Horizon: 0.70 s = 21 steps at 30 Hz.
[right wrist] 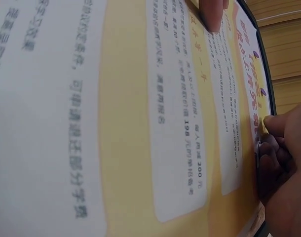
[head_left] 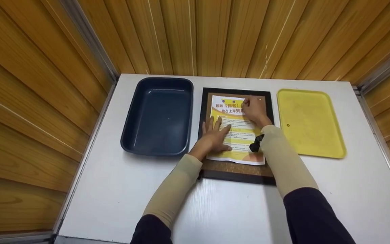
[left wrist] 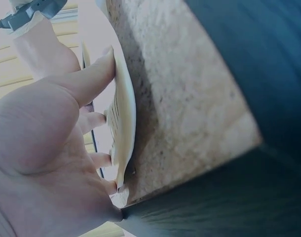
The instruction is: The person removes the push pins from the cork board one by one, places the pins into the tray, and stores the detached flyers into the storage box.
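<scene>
I observe a printed sheet (head_left: 239, 137) lying on a framed corkboard (head_left: 235, 167), between a blue bin (head_left: 161, 117) and a yellow tray (head_left: 311, 125). The left hand (head_left: 216, 136) lies spread over the sheet, presumably to stop it shifting. The right hand (head_left: 256, 109) has curled fingers at the sheet's upper right; whether they grasp anything, I cannot tell. Two purple pins (head_left: 233, 101) stand along the top, apparently to fix that edge

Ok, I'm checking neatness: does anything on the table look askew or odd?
Yes: the printed sheet is wavy along its bottom edge, lifting off the cork board near the left hand instead of lying flat.
</scene>
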{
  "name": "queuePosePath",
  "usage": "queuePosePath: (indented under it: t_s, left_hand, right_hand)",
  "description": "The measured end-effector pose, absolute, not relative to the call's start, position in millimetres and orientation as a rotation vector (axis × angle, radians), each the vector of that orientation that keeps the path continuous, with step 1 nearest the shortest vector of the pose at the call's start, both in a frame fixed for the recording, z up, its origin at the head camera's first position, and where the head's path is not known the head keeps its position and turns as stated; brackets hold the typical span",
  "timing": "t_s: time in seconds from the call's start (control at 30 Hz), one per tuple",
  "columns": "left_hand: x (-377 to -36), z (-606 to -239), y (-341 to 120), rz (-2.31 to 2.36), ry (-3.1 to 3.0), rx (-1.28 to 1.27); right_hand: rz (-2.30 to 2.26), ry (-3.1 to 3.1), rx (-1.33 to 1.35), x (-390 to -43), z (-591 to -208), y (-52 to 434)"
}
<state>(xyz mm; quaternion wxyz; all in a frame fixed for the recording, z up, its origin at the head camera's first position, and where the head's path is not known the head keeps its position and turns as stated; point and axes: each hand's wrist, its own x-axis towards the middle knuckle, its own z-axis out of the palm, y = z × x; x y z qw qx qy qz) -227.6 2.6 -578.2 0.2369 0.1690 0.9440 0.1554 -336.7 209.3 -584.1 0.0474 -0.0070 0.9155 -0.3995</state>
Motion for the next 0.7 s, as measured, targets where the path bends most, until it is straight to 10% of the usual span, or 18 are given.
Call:
queuePosePath:
  t_s: [0.7]
  left_hand:
    - [-232.3, -563.1, -4.7, 0.392, 2.587, 0.487]
  right_hand:
    - [-1.058, 2.92, -0.306, -312.2, -583.1, 214.1]
